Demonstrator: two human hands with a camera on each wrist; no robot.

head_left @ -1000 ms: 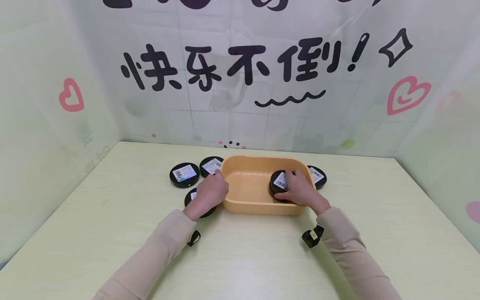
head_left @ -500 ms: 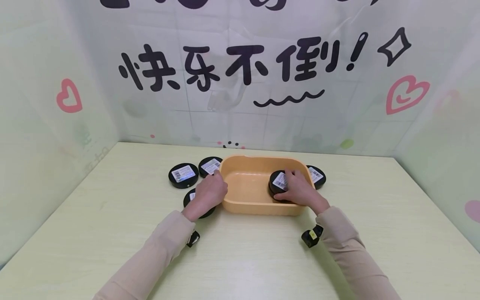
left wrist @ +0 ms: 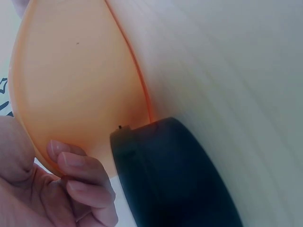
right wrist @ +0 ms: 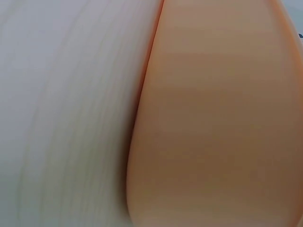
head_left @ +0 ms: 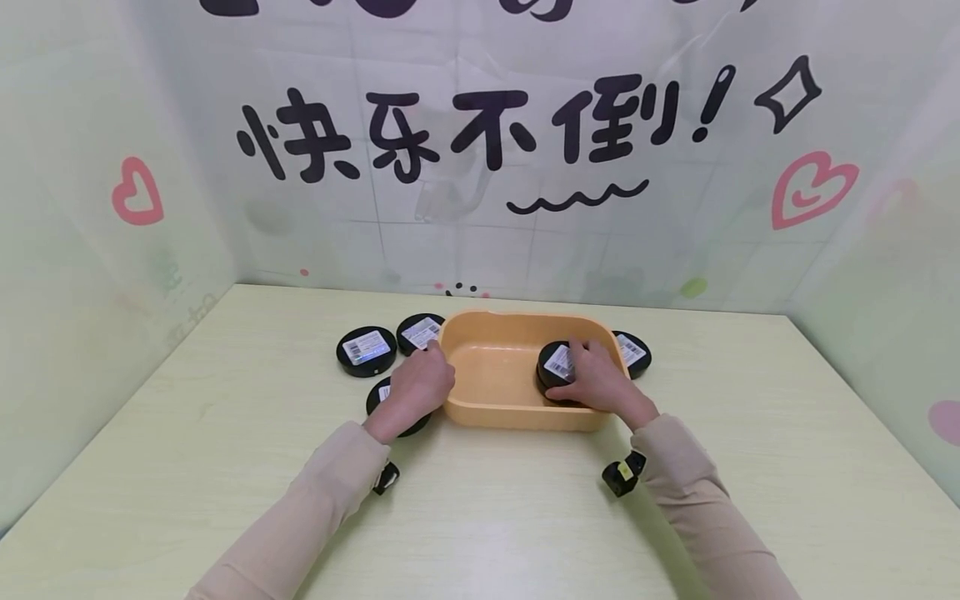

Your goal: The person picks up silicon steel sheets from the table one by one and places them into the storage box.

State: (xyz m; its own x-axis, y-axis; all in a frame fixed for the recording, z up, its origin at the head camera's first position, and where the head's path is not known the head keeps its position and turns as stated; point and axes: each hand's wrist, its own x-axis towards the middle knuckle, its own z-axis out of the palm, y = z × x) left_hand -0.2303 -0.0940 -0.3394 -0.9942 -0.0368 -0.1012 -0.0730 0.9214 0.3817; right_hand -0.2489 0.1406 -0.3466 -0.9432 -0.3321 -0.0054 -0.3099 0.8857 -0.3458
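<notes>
An orange plastic basin [head_left: 491,375] sits on the table. My left hand [head_left: 422,382] grips its left rim; in the left wrist view the thumb and curled fingers [left wrist: 87,170] pinch the rim between them. Inside the basin, at its right end, my right hand [head_left: 602,379] holds a round black case [head_left: 557,362] with a white barcode label, its thumb on the near side. A lower edge shows under that case, perhaps a second one; I cannot tell. The right wrist view shows only the basin's outer wall [right wrist: 213,113] and the table, with the hand hidden.
Left of the basin lie more labelled round black cases: one at the far left [head_left: 367,351], one behind my left hand [head_left: 420,332], one partly under my left wrist [head_left: 412,426]. Another [head_left: 634,353] stands against the basin's right side. A printed backdrop [head_left: 480,242] closes off the table's back.
</notes>
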